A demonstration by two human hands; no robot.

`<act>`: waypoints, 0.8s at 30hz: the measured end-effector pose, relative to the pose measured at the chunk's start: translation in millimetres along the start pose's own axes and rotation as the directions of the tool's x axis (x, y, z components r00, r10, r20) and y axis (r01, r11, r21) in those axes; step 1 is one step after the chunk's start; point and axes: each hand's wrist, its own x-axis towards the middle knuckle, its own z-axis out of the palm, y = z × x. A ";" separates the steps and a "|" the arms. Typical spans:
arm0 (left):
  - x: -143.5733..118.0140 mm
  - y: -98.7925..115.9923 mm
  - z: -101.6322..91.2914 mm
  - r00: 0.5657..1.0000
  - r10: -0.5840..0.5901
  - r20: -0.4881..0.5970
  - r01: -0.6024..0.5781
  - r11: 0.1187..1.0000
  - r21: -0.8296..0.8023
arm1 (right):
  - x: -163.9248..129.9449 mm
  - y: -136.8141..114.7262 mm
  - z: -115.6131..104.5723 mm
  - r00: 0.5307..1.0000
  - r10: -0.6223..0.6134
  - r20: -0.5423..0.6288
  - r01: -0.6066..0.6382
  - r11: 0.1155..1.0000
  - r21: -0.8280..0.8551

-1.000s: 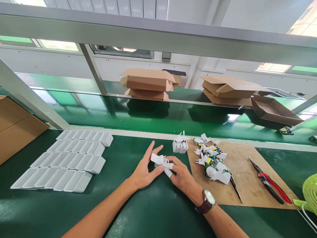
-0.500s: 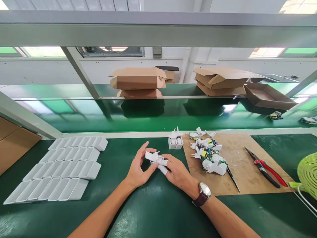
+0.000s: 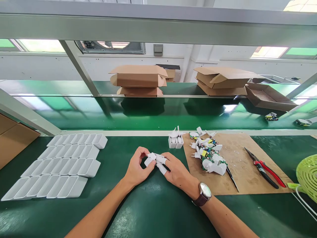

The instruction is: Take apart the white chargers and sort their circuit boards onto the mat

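Between both hands, low over the green bench, is a small white plastic casing (image 3: 150,161) with a white piece at its top; fingers cover much of it. My left hand (image 3: 139,168) is closed on its left side, with thumb and index finger pressing it. From the right, my right hand (image 3: 177,169) grips the same casing, white covers on its fingertips. Beyond the hands stand two filled white casings (image 3: 175,142), with white parts sticking out of their tops. Green circuit boards (image 3: 210,153) with white plug parts lie heaped to the right.
Rows of open white casings (image 3: 58,167) stand at left. A brown board (image 3: 247,178) carries red-and-black pliers (image 3: 264,170) and dark tweezers (image 3: 232,178). A green fan (image 3: 308,175) sits at far right. Cardboard boxes (image 3: 140,79) rest behind the green conveyor (image 3: 148,122).
My left fingers have curled in and closed around the casing, whose white top piece has turned or shifted. On the conveyor, the circuit boards at right have moved slightly left.
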 end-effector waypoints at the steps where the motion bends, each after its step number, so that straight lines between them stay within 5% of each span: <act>1: -0.2 -0.3 0.0 1.000 -0.002 0.003 0.002 1.000 -0.004 | -0.3 -0.2 0.3 0.999 0.029 -0.014 -0.029 0.999 0.033; 5: -0.5 -1.1 -0.2 1.000 -0.024 0.011 0.024 1.000 -0.004 | -3.0 0.1 1.7 0.991 0.119 -0.061 -0.112 0.988 0.111; 11: -1.1 -6.2 -0.4 0.999 -0.044 0.010 0.043 0.999 0.022 | -2.1 4.3 4.1 0.998 0.022 -0.054 -0.015 0.993 0.119; 15: -3.4 -9.9 -0.7 1.000 -0.008 0.006 0.007 0.996 0.092 | -0.2 7.8 10.5 0.974 0.201 -0.099 -0.155 0.923 0.351; 17: -5.2 -8.8 0.6 0.997 0.056 0.051 -0.063 0.988 0.139 | 1.2 8.1 13.2 0.913 0.404 -0.055 -0.294 0.745 0.599; 19: -7.4 -5.5 3.7 0.985 0.143 0.098 -0.158 0.971 0.181 | 3.0 6.1 13.7 0.832 0.548 0.084 -0.388 0.469 0.793; 21: -9.7 -1.1 8.0 0.962 0.251 0.103 -0.268 0.941 0.209 | 5.3 1.8 11.7 0.789 0.574 0.219 -0.422 0.248 0.872; 24: -11.2 4.5 13.5 0.913 0.402 0.074 -0.407 0.884 0.228 | 8.5 -6.9 6.6 0.780 0.548 0.303 -0.419 0.097 0.903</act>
